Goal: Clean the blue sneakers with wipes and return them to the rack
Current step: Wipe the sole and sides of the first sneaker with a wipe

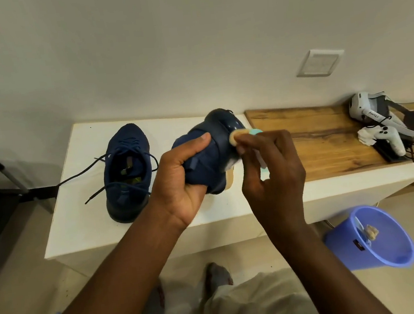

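The left hand (pixel 185 177) grips a blue sneaker (pixel 217 132) above the middle of the white cabinet (pixel 79 223). Its fingers and thumb curl round the fabric upper, and the sole is turned to the right. The right hand (pixel 271 165) pinches a white wipe (pixel 233 163) in curled fingers against the shoe's sole edge; only a small scrap of the wipe shows. Something teal (pixel 256 131) peeks out behind that hand, too hidden to name. The second blue sneaker (pixel 126 171) stands upright on the cabinet's left half, its loose laces trailing toward the left edge. A wooden top (pixel 322 138) lies over the cabinet's right end and carries a white headset (pixel 368 110) and a controller (pixel 389 140). On the floor at the cabinet's front right stands a blue bin (pixel 393 259) with a crumpled scrap inside
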Demonstrator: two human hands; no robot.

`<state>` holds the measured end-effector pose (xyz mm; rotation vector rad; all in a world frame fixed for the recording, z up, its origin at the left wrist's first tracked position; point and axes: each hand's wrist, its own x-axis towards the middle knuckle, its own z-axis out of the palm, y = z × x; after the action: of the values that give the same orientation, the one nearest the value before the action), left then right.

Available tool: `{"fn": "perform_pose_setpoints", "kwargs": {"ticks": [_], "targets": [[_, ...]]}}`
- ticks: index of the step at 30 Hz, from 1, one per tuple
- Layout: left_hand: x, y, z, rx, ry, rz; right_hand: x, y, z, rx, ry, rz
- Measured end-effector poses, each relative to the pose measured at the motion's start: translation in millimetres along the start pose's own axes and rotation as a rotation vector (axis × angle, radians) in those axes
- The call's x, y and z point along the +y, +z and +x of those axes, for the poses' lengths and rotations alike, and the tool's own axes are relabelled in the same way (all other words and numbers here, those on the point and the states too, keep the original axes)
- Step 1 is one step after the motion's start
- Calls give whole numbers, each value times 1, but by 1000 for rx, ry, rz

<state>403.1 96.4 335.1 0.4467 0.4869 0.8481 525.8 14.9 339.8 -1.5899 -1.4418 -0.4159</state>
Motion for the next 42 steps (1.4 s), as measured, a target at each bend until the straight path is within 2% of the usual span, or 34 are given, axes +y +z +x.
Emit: {"fn": "perform_pose_setpoints", "kwargs": {"ticks": [4,10,13,16,22,26,29,34,35,39,42], "targets": [[6,-6,3,8,32,-71,2,11,3,-8,49,60],[5,-14,1,-24,54,-71,-14,22,15,-22,-52,66],[9,-13,0,7,91,-108,1,20,-11,-77,2,28],[9,-11,-1,18,100,-106,-5,22,-9,-50,47,65],[2,-8,-9,30,59,-90,-32,30,6,-34,-26,102],[7,-11,-2,110,122,-149,-2,29,-12,-92,93,84],[3,-12,-2,111,155,-156,-2,35,-7,-94,151,124],[1,-16,-2,135,160,-128,-12,40,4,-63,68,186],[2,-15,-3,135,153,-126,-8,41,0,-74,86,189],[0,-12,-5,142,148,-118,-5,39,-5,-123,350,295],[-2,-9,-6,97,118,-88,-24,31,11,-47,191,342]]}}
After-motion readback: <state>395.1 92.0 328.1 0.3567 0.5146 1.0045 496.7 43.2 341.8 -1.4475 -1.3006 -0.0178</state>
